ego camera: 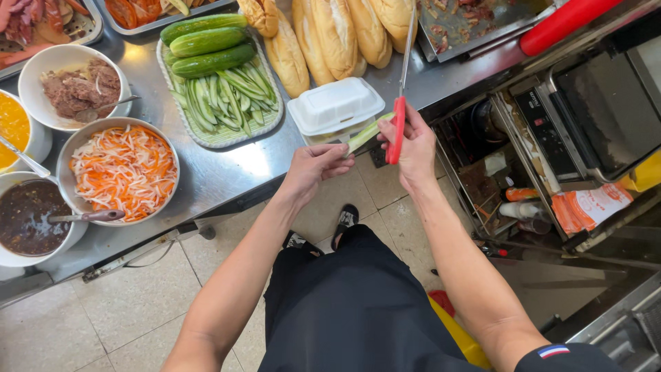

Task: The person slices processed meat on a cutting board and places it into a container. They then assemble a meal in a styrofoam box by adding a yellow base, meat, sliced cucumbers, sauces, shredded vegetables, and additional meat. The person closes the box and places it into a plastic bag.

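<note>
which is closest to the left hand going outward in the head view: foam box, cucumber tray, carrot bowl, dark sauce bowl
1. foam box, just above the left hand, to its right
2. cucumber tray, up and to its left
3. carrot bowl, farther left on the counter
4. dark sauce bowl, far left, at the frame edge

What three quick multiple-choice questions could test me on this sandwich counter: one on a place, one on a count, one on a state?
1. Where does the green tray of cucumbers lie?
A. on the floor
B. on the steel counter
C. in the oven

2. How many whole cucumbers lie on it?
A. three
B. one
C. six

3. What state is the white foam box in?
A. open
B. crushed
C. closed

Answers: 1 B, it lies between the bowls and bread rolls. 2 A, three lie side by side above the cut strips. 3 C, its lid is down.
</note>
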